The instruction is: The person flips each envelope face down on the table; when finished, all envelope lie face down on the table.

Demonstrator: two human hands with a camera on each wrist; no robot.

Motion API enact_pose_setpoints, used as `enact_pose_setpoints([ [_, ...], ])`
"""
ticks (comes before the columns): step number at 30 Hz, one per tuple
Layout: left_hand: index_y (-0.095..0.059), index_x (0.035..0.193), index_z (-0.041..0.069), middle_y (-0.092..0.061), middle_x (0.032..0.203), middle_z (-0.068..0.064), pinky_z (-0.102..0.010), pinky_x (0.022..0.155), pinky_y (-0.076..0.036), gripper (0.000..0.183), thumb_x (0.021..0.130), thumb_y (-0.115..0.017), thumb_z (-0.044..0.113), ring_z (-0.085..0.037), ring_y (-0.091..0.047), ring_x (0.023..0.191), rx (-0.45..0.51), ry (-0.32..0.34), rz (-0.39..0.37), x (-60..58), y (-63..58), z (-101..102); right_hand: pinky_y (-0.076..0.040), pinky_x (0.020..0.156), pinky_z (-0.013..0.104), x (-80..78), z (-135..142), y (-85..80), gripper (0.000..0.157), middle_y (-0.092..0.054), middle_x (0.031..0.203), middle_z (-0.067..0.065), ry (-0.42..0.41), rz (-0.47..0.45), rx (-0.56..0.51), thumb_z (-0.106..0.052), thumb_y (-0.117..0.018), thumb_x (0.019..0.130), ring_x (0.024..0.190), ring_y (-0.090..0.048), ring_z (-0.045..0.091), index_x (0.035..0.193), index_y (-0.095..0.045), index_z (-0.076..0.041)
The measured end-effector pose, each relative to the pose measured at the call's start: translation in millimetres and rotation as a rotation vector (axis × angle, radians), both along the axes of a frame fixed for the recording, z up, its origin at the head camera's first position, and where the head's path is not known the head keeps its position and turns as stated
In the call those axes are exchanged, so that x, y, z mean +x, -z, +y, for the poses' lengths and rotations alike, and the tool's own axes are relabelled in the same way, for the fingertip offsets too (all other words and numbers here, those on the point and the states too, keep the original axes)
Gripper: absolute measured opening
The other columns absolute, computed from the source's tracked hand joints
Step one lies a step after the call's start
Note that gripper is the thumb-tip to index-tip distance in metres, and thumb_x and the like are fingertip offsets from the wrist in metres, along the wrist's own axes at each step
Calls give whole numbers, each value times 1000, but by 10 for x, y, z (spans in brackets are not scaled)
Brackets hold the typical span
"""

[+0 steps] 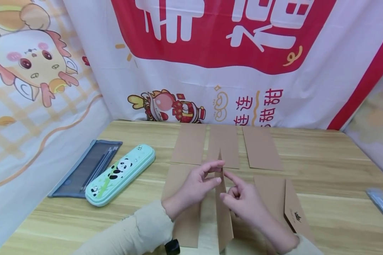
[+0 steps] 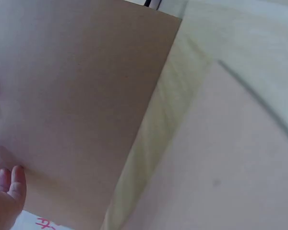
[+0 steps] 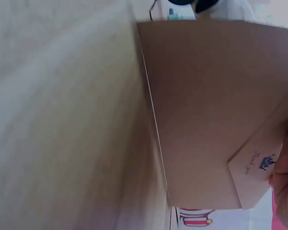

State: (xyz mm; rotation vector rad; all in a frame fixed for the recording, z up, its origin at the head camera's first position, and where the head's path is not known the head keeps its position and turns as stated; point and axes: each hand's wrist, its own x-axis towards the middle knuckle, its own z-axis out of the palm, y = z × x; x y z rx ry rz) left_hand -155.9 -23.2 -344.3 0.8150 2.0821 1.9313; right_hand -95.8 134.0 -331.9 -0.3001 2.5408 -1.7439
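A brown kraft-paper envelope [image 1: 224, 221] stands upright on its long edge between my two hands. In the left wrist view my left fingertips touch the envelope's plain face [image 2: 86, 96]; in the head view the left hand [image 1: 191, 189] grips around its upper far part. From the other side my right hand [image 1: 250, 203] holds it, thumb near the top edge and index finger pointing forward. The right wrist view shows its pointed flap [image 3: 254, 172], printed with a crown and "Thank you", lying against the body. My right hand partly covers that flap.
Three brown envelopes lie in a back row, including the rightmost envelope [image 1: 262, 148]. Another envelope [image 1: 186, 226] lies left of my hands, and one with a crown-printed flap [image 1: 295, 209] lies right. A panda pencil case [image 1: 121, 175] overlaps a mesh pouch [image 1: 83, 173]. A bluish item [image 1: 381, 205] lies far right.
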Motion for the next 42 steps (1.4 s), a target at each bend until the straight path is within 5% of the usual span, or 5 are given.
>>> enact_pose_setpoints([
  [10,-41,133,-5,-44,137,-20,-35,102,-41,49,85,-52,-9,-32,-44,125,127,95,-22,49,-51,28,-34,36,19,26,200,-96,69,-44,56,-4,71,-95,-109,1,-56,80,40,-36,6,143,-27,0],
  [18,-43,127,-10,-51,116,-23,-17,86,-47,47,81,-54,-13,-24,-54,103,260,-303,-155,130,-22,-231,-38,47,18,-11,380,-3,61,-51,62,-7,80,-98,-226,-5,-55,89,51,-40,4,143,-28,-1],
  [21,-38,132,-8,-51,107,-12,-17,82,-48,52,82,-53,-10,-14,-53,95,314,-366,-233,133,9,-283,-36,48,16,-7,428,55,61,-52,64,-8,76,-98,-269,-7,-55,90,52,-39,3,144,-27,-1],
  [34,-40,136,-2,-53,84,0,-20,65,-44,54,84,-55,-4,-8,-49,69,245,-217,-380,183,143,-272,-43,49,17,7,492,177,70,-53,67,-7,5,-174,-282,-8,-57,89,54,-44,4,147,-17,-5],
  [42,-35,137,-7,-52,86,-2,-20,70,-49,64,78,-58,-7,-8,-53,72,-2,-67,-399,163,226,-328,-51,49,24,-28,665,212,95,-52,61,-1,-223,-353,-118,-16,-63,86,49,-53,10,146,9,-1],
])
